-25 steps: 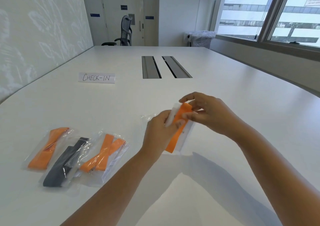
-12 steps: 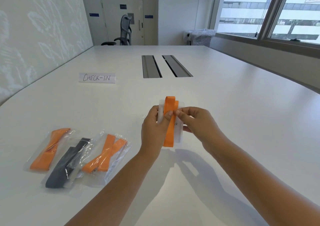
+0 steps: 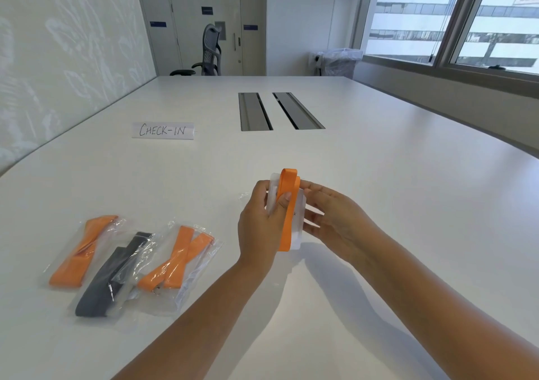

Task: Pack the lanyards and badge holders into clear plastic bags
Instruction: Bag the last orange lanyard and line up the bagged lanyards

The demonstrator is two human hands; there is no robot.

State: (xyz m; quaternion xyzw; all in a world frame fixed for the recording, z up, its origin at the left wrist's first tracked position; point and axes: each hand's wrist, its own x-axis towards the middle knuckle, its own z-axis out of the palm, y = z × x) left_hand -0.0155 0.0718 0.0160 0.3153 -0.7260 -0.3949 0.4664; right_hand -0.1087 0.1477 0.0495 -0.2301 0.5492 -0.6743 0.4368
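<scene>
My left hand pinches folded orange lanyard w/ clear badge holder, above table; right hand fingers loosely spread, steadying edge. Light, floppy, slick plastic — prob best gripped mid-fold.

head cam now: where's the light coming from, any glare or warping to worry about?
Head view: daylight enters from the window on the right, so the arms throw soft shadows leftward onto the table; the packed bags show small specular glints; wide-angle lens bends the table edge and window frame; the orange lanyard and both hands stay sharp, no motion blur.
</scene>
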